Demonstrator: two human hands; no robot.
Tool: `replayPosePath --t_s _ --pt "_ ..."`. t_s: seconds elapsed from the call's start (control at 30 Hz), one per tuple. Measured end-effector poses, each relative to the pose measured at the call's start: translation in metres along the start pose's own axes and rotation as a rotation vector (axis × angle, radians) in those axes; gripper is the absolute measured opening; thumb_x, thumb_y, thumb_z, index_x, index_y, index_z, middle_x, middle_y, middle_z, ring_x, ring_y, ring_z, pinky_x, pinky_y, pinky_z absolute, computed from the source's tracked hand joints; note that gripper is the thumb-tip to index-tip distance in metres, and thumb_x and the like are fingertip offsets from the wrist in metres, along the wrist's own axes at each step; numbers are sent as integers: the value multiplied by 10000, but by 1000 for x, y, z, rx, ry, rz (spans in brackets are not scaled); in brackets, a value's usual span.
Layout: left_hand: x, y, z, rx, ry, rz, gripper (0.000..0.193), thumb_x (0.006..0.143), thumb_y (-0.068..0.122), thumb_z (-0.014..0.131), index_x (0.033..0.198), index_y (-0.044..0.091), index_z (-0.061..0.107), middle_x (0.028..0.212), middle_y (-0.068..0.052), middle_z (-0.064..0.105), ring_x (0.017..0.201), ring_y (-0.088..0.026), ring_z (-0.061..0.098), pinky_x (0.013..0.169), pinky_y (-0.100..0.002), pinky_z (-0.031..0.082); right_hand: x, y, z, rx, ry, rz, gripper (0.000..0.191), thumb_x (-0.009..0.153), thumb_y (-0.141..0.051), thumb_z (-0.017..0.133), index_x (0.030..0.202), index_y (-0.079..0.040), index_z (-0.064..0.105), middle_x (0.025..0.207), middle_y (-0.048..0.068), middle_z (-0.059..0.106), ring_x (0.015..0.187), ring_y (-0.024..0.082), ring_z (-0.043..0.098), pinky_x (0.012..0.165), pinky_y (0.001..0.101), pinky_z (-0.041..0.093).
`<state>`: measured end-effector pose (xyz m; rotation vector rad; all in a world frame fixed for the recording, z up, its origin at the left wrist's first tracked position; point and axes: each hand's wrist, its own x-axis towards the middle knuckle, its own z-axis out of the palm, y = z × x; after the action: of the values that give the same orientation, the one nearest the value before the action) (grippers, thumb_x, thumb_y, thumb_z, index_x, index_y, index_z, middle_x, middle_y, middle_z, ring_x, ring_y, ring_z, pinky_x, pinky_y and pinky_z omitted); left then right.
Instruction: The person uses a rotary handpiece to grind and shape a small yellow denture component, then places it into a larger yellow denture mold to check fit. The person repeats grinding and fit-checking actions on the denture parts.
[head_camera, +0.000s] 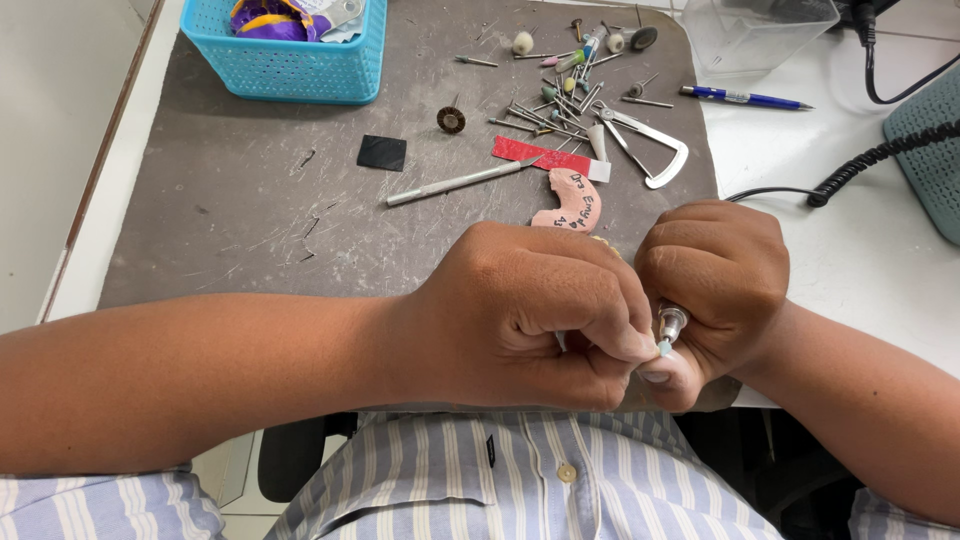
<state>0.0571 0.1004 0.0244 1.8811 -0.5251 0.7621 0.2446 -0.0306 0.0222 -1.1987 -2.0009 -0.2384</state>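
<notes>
Right hand (715, 290) grips a handpiece (670, 325); left hand (530, 315) is fisted (contents perhaps hidden).

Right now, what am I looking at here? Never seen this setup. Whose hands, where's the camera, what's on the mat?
There is one picture, taken by a camera worn on the person's head and looking down at their own two bare hands; no machine is involved. The right hand grips a rotary handpiece whose small tip meets something pinched in the left hand; that piece is hidden by the fingers. Both hands work over a scratched grey mat. On the mat lie a pink curved wax piece, a scalpel-like knife, a red strip, a metal caliper, a scatter of burs, a small black square and a blue basket. A blue pen lies off the mat.
</notes>
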Motion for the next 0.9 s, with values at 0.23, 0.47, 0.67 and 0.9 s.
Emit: replayPosePath --t_s 0.23,0.47,0.67,0.9 --pt "0 0 0 13 -11 -1 171 923 61 826 962 117 669 1018 -27 742 865 -99 764 715 -204 625 0 0 0 -1 -1 -2 600 909 -590 528 626 -66 464 581 70 429 481 251 471 432 351 377" --pt "0 0 1 4 -7 -4 166 920 61 822 963 113 671 1017 -29 741 875 -104 764 731 -207 635 1 0 -1 9 -3 -13 588 918 -577 527 633 -66 469 591 74 447 489 254 483 439 351 393" --pt "-1 1 2 10 17 -11 161 923 40 816 966 105 675 1018 -29 742 862 -96 768 710 -195 644 0 0 0 4 4 2 609 928 -594 524 636 -62 479 589 73 453 495 251 495 440 343 398" --pt "-1 0 4 -7 53 -6 159 920 31 813 972 92 675 1026 -39 738 827 -81 760 688 -184 642 -1 2 1 2 23 1 643 959 -631 493 635 -76 485 577 50 457 487 214 510 431 323 403"
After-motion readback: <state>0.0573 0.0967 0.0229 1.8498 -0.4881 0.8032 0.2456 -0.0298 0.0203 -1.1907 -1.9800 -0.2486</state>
